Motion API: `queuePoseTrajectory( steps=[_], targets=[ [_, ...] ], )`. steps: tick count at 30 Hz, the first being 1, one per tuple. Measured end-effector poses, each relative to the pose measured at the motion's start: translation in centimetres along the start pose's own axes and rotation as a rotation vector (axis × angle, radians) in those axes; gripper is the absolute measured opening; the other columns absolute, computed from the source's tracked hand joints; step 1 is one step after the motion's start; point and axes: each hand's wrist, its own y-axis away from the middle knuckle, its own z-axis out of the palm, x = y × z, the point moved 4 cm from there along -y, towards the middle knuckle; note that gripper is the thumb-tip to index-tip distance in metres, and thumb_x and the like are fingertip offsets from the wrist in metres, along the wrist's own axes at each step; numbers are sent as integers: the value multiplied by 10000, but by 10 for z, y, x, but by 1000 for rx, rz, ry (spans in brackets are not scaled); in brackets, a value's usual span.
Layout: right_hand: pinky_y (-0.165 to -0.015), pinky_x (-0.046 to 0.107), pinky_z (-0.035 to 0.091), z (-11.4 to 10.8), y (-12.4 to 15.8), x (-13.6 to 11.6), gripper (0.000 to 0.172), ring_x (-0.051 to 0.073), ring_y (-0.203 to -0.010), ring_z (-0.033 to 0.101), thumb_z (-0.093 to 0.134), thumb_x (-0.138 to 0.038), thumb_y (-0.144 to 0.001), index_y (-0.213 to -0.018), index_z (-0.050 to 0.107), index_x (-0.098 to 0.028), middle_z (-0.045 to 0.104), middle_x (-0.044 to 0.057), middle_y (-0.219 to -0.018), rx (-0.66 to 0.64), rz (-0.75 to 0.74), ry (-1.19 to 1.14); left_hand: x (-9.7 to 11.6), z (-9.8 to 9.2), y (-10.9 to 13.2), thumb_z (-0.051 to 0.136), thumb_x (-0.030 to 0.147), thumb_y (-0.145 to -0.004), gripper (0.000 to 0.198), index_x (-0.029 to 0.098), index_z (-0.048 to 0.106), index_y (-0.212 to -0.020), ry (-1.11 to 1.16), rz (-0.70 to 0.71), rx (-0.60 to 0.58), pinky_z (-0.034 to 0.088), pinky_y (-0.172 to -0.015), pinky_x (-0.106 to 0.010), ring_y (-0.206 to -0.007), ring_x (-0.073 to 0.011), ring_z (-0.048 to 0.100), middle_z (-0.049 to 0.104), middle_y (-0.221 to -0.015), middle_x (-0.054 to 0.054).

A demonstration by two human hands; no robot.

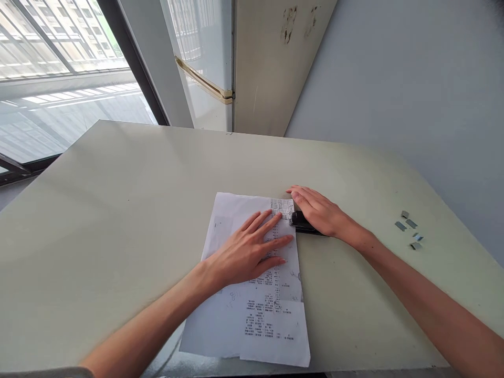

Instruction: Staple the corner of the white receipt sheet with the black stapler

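Note:
White printed sheets of paper (275, 346) lie on the table, their top right corner at a black stapler (302, 222). My left hand (248, 249) rests flat on the paper with its fingers spread. Over the stapler is my right hand (321, 212), its palm on top and its fingers close together, reaching past the far side. The stapler's front end meets the paper's right edge; most of its upper side is hidden under that hand. Whether a staple is in the paper cannot be seen.
Several small grey metal pieces, perhaps staple strips (411, 223), lie on the right of the pale table (118, 236). Beyond the far edge stands a fridge (260, 68). A window (66, 52) is at the left and a plain wall (413, 79) at the right.

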Motion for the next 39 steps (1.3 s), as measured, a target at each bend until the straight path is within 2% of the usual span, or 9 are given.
queuePoseTrajectory(
  steps=[18, 25, 31, 39],
  targets=[
    [-1294, 489, 303, 2, -3, 1, 536, 253, -1559, 398, 251, -512, -1090, -1404, 628, -295, 534, 1, -1623, -7, 2, -7, -1, 2, -1, 497, 507, -1090, 494, 264, 593, -1509, 2, -5, 2, 261, -1310, -571, -1613, -355, 244, 268, -1743, -109],
    [-1289, 487, 315, 0, -2, -2, 536, 257, -1547, 420, 249, -504, -1092, -1399, 636, -297, 548, 8, -1611, 10, -6, 7, -1, 2, 0, 494, 497, -1093, 485, 285, 573, -1522, 13, 5, 21, 256, -1313, -574, -1619, -339, 231, 240, -1754, -77],
    [-1284, 486, 323, 1, -2, -4, 548, 262, -1562, 399, 242, -519, -1090, -1416, 627, -304, 523, -3, -1632, 0, 21, 27, 0, 3, -1, 481, 511, -1095, 506, 257, 579, -1521, -17, 0, -5, 254, -1312, -563, -1616, -349, 231, 276, -1741, -120],
    [-1251, 527, 360, 2, -2, -5, 500, 289, -1528, 438, 280, -488, -1084, -1392, 628, -302, 574, 14, -1585, 14, -14, 47, 0, 3, 0, 485, 512, -1094, 495, 263, 589, -1509, -1, -1, 16, 256, -1315, -561, -1619, -338, 229, 290, -1738, -103]
  ],
)
